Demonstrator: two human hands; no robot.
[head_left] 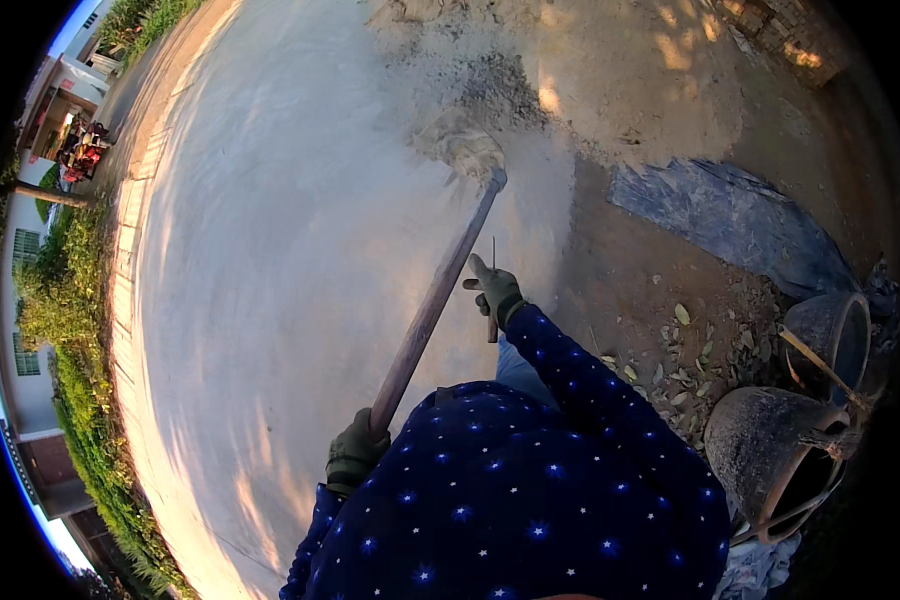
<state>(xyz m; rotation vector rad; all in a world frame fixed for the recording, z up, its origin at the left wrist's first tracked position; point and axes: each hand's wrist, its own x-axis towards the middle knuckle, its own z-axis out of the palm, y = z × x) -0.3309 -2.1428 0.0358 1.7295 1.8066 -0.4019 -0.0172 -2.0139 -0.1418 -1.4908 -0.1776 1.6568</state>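
Note:
A long-handled hoe (438, 290) slants across the pale concrete, its wooden shaft rising from lower left to upper right. Its mortar-caked blade (470, 150) rests at the near edge of a grey sandy heap (490, 85). My left hand (355, 452), in a dark green glove, is closed around the shaft's near end. Close to the right side of the shaft's middle is my gloved right hand (498, 288), its forefinger partly stretched out. It holds a slim tool (492, 328) with a brown handle and a thin dark upper part, seen edge-on; its exact kind is unclear.
Brown sand (650, 85) spreads beyond the grey heap. To the right lie a dusty dark sheet (730, 220) and scattered leaves (685, 375). Two dirty buckets (760, 450) lie near my right side. Hedges (85, 430) and buildings line the far left.

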